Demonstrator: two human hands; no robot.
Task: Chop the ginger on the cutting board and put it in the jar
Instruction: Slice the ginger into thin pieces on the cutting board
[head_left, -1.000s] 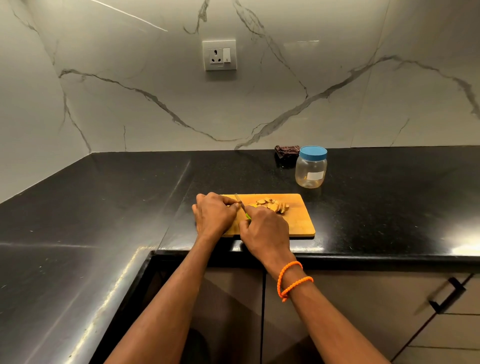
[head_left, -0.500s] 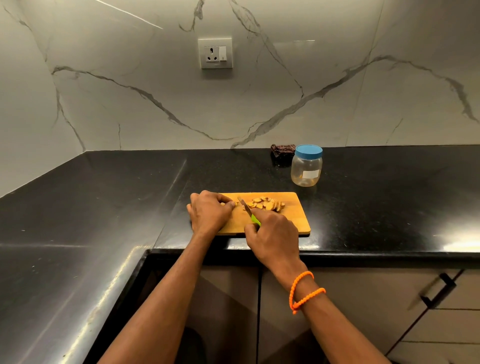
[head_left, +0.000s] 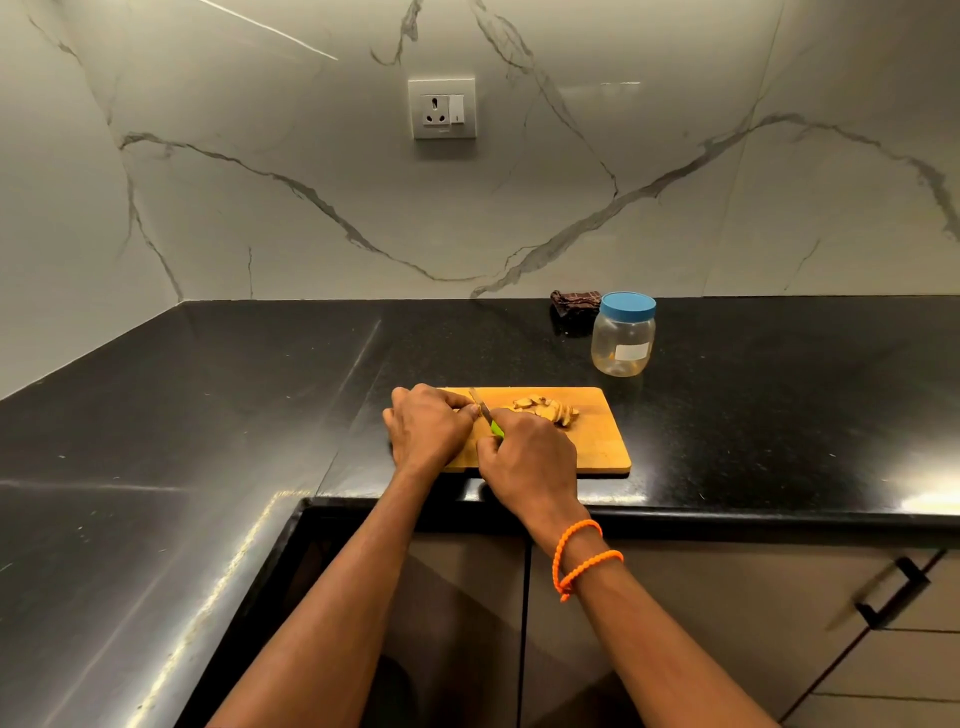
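A wooden cutting board (head_left: 597, 447) is lying near the front edge of the black desk (head_left: 779, 415), and both hands are working over its left half. The right hand (head_left: 530, 462), its wrist wearing two loops of orange beads (head_left: 576, 558), is gripping the green handle of a small knife (head_left: 488, 415) with curled fingers; the blade is pointing up and away toward the far edge of the board, slanting slightly left. The left hand (head_left: 426, 426) is sitting just beside the blade, its fingers curled down against the board; whatever it is pinning there is hidden beneath the knuckles, so I cannot tell whether a piece of ginger is under it. A small pile of sliced ginger (head_left: 548, 410) is lying on the board just to the right of the knife, beyond the right hand. The jar (head_left: 622, 338), clear plastic with a white label and its blue lid on, is standing upright on the desk behind the board's far right corner, apart from it. A dark folded cloth (head_left: 574, 305) is resting against the marble wall just left of the jar, and a wall socket (head_left: 442, 109) is sitting higher on that wall.
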